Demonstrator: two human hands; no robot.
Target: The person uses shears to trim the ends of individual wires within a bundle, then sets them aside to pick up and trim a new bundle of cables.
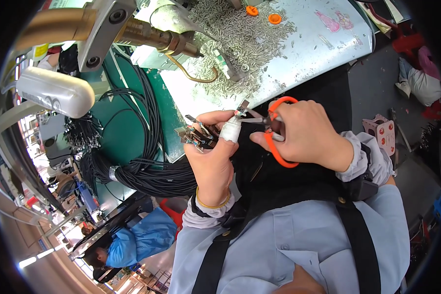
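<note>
My left hand (213, 157) holds a small bunch of black cable ends with metal connectors (195, 134), pinched between thumb and fingers; one finger is wrapped in white tape. My right hand (304, 132) grips orange-handled scissors (274, 128), fingers through the loops, the blades pointing left at a connector tip held up beside my left thumb. Both hands meet above my lap, in front of the bench edge.
A white bench top (308, 44) carries a heap of small metal pins (240, 34) and two orange caps. A thick bundle of black cables (142, 171) lies on a green surface at left. A brass-nosed machine head (147, 34) hangs above. Another person in blue (137, 240) sits lower left.
</note>
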